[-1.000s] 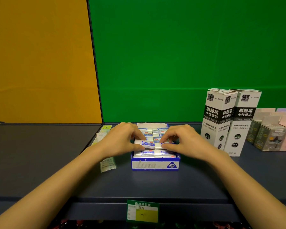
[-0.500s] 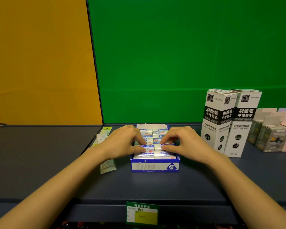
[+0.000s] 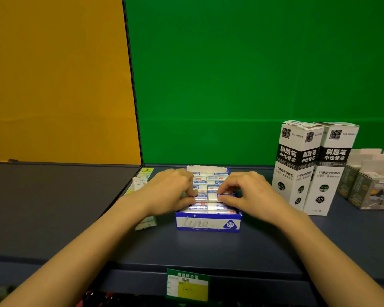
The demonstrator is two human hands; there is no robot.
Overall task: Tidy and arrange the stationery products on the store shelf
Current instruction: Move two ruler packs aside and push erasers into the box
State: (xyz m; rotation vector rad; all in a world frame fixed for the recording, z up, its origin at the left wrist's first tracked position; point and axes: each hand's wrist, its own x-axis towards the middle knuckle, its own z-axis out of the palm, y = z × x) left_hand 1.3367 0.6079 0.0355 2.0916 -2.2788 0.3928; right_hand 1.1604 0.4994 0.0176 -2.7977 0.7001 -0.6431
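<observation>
A blue and white display box (image 3: 207, 222) marked "2B" sits on the dark shelf (image 3: 208, 247), filled with two columns of wrapped white erasers (image 3: 216, 178). My left hand (image 3: 166, 191) rests over the box's left column, thumb and fingers pinching an eraser (image 3: 200, 197) in the second row from the front. My right hand (image 3: 251, 193) mirrors it on the right column, fingertips closed on the neighbouring eraser (image 3: 214, 197). Both erasers lie nearly level with the rest.
Two tall white and black refill boxes (image 3: 315, 167) stand right of the eraser box. Small grey and pink cartons (image 3: 370, 187) sit at the far right. Flat packets (image 3: 142, 185) lie left of the box. A green price tag (image 3: 187, 284) hangs on the shelf's front edge.
Both hands have pushed the two erasers down from slightly raised to nearly flush in the box. The hands themselves stayed almost in place.
</observation>
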